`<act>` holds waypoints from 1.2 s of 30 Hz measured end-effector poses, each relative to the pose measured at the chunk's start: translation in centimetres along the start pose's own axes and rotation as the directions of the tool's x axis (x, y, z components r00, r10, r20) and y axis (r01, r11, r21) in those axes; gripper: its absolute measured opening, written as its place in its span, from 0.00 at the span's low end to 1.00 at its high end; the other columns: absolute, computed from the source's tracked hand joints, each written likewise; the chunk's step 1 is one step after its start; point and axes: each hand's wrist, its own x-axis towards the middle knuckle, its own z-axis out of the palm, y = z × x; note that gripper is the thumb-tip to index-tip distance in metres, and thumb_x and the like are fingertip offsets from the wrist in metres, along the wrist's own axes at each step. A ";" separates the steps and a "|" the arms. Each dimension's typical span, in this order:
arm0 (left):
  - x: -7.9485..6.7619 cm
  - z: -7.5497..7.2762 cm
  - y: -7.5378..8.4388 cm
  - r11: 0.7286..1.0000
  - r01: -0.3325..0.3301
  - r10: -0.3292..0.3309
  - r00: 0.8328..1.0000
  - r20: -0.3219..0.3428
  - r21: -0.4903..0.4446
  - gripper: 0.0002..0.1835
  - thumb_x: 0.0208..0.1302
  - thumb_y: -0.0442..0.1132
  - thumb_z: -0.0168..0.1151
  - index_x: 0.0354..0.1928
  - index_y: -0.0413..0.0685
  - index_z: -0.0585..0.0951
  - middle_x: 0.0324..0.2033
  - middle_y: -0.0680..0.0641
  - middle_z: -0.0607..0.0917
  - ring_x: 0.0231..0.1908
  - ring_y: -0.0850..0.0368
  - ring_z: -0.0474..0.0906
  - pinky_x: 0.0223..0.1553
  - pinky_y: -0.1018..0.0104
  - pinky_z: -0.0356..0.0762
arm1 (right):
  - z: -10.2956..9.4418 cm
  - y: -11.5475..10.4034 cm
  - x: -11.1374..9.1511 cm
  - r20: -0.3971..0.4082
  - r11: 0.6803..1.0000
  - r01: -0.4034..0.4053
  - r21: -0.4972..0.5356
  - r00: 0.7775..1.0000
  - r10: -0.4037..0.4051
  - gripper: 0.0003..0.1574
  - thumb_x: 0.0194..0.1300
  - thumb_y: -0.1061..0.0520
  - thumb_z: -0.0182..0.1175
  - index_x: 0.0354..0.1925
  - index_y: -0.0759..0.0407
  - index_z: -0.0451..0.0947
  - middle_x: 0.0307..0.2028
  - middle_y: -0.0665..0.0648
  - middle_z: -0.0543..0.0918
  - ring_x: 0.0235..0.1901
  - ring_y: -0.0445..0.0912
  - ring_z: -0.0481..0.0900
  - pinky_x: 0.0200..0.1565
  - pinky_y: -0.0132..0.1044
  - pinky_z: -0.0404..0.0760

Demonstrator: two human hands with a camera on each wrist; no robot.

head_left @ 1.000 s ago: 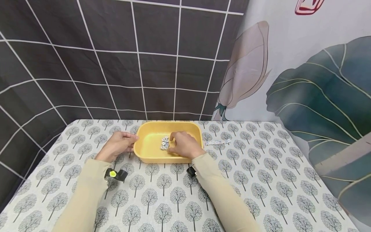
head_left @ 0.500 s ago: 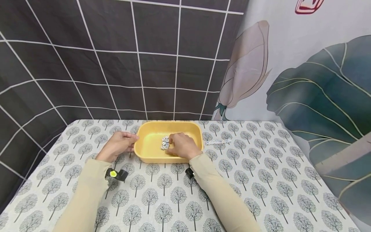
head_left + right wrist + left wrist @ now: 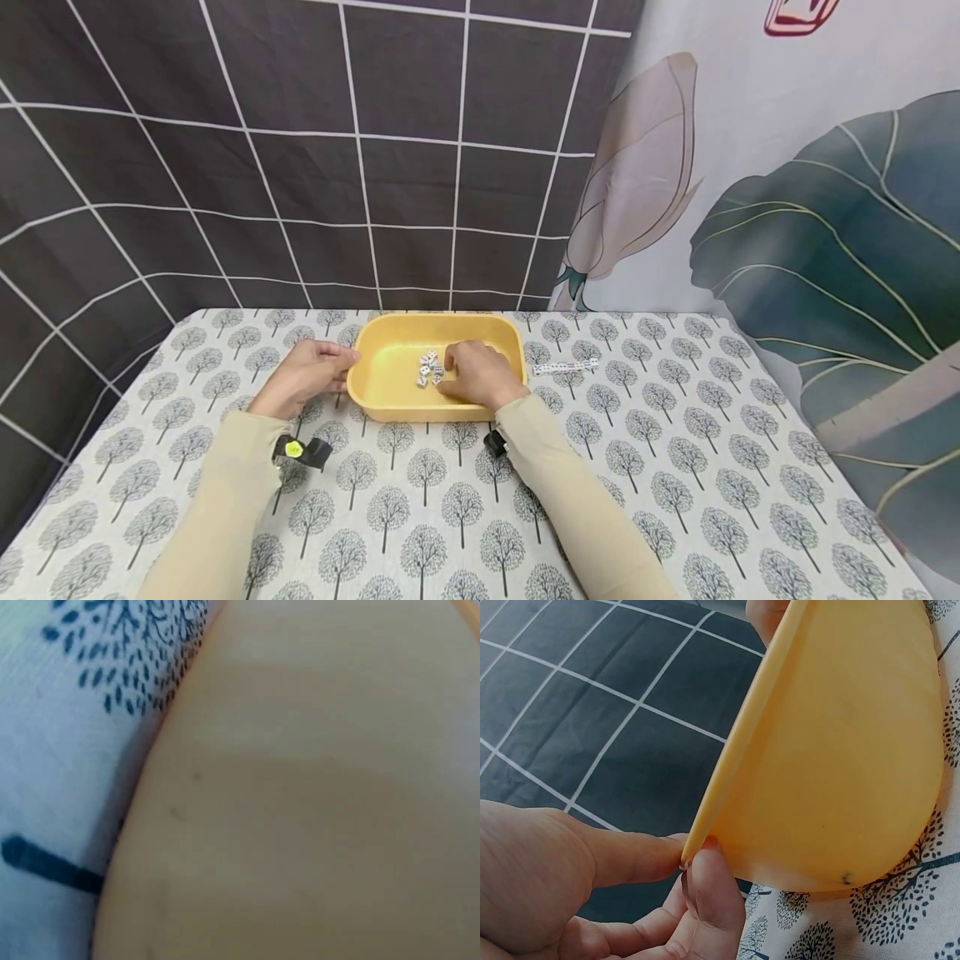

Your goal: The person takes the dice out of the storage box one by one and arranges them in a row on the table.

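Observation:
Inside a yellow plastic basin (image 3: 390, 392), several small white dice (image 3: 424, 369) lie loosely in a group near the middle. My left hand (image 3: 303, 375) pinches the basin's left rim between thumb and fingers, which the left wrist view shows close up. Reaching over the near side, my right hand (image 3: 480, 375) is in the basin just right of the dice. Its thumb and forefinger stand apart, with dice close to their tips. The other fingers are hidden. Only the basin's outer wall (image 3: 300, 795) and cloth appear in the right wrist view, no hand.
A straight row of white dice (image 3: 564, 367) lies on the table just right of the basin. White cloth with a tree print (image 3: 420, 517) covers the table. Dark gridded fabric (image 3: 300, 150) hangs behind it, beside a flower-patterned curtain (image 3: 810, 250).
My right hand first moved slightly left onto the dice, then back right. The dice, bunched before, are now more spread out. My left hand keeps its place on the rim.

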 end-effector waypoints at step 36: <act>-0.1 0.0 0.0 1.000 0.017 -0.017 1.000 -0.008 0.019 0.20 0.77 0.38 0.54 0.62 0.28 0.72 0.45 0.42 0.84 0.35 0.60 0.82 0.41 0.69 0.89 | 0.6 -0.1 0.3 0.006 0.999 0.048 0.002 0.999 -0.048 0.08 0.68 0.51 0.66 0.42 0.52 0.82 0.39 0.51 0.86 0.30 0.43 0.78 0.34 0.36 0.81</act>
